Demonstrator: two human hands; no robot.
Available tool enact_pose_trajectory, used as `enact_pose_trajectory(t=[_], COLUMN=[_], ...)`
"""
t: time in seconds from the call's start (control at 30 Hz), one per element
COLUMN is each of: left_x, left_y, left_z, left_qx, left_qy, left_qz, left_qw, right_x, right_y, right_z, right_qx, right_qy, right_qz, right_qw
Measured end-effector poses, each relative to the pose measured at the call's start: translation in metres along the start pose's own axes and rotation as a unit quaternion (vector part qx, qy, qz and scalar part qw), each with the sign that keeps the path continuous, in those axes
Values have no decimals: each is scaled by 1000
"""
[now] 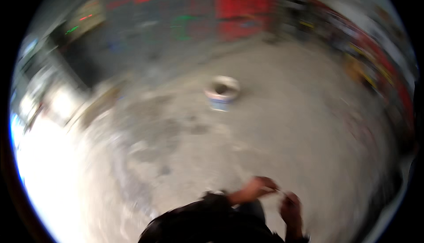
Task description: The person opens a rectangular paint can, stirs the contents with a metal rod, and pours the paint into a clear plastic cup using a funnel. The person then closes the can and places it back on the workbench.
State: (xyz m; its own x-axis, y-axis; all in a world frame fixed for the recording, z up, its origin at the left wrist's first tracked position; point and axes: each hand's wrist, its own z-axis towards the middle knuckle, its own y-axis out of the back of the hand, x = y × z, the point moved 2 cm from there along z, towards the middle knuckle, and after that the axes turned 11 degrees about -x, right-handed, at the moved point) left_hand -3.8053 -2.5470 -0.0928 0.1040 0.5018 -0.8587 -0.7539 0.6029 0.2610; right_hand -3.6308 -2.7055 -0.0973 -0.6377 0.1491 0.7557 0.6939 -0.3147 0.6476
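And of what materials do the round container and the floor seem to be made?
Round container: perhaps plastic, from its pale rim and bluish lower side; blur hides its finish.
Floor: likely concrete, dull, by its grey-beige colour and dark patches.

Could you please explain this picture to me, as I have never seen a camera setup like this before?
There is no machine here: a person works with two bare hands. The one picture comes from a wide fisheye camera on the person's head, looking down, so straight edges bend and the corners go black. At the lower edge are the person's dark clothing, left hand and right hand. Something small and pale shows between the hands; blur hides what it is and how it is held. Farther off, a round, bucket-like container stands on the stained floor.
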Motion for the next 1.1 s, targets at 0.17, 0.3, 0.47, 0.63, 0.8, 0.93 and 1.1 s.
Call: enact_pose_trajectory(t=[0.17, 0.3, 0.47, 0.63, 0.8, 0.93, 1.1], left_x=[139, 217, 295, 342, 468, 576, 611], left_y=[-28, -7, 15, 26, 2, -46, -108], left_z=[204, 317, 436, 562, 720, 930, 1257], left_qx=[27, -146, -376, -491, -579, -527, -290], left_qy=[16, 103, 314, 381, 382, 287, 275], left_qz=[6, 97, 146, 197, 80, 160, 138], left_qw=[999, 979, 859, 758, 716, 784, 906], right_x=[-134, -161, -323, -307, -383, -597, -755], right_y=[62, 155, 249, 300, 371, 479, 565], right_z=[148, 330, 631, 846, 1038, 1137, 1233], right_qx=[-159, -78, -47, -35, -35, 83, -55], right_qy=[-66, 73, -298, -315, -270, -297, -331], right_qz=[269, -103, 454, 446, 187, -10, 183], right_qw=[948, 989, 838, 837, 944, 951, 924])
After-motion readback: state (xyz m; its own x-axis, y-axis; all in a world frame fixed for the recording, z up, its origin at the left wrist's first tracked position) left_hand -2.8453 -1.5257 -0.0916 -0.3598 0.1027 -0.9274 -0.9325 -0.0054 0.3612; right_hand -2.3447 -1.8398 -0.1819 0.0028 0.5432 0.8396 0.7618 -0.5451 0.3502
